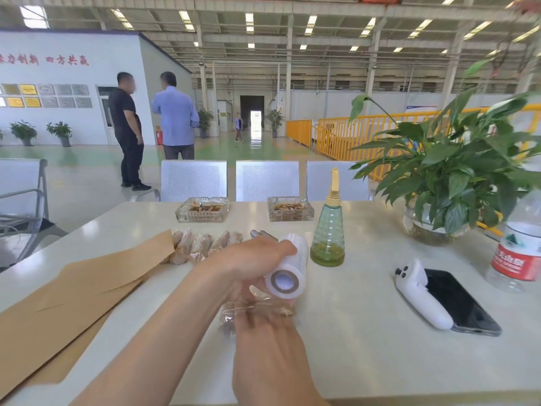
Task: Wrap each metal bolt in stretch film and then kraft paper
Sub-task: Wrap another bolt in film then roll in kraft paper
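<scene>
My left hand (248, 260) grips a roll of clear stretch film (289, 269) above the white table (366, 332). Film runs down from the roll to a bolt (272, 309) lying crosswise just below it, partly wound in film. My right hand (263, 341) holds this bolt; its fingers are blurred. Several film-wrapped bolts (199, 244) lie in a row behind my left wrist. A bare metal bolt (261, 234) lies at the row's right end. Sheets of kraft paper (73, 291) lie on the table's left side.
A green squeeze bottle (328, 230) stands right of the roll. A white controller (421, 297) and a phone (459, 303) lie further right. A water bottle (518, 250), a potted plant (445, 177) and two glass ashtrays (202, 210) stand along the far and right edges. Two people stand far off.
</scene>
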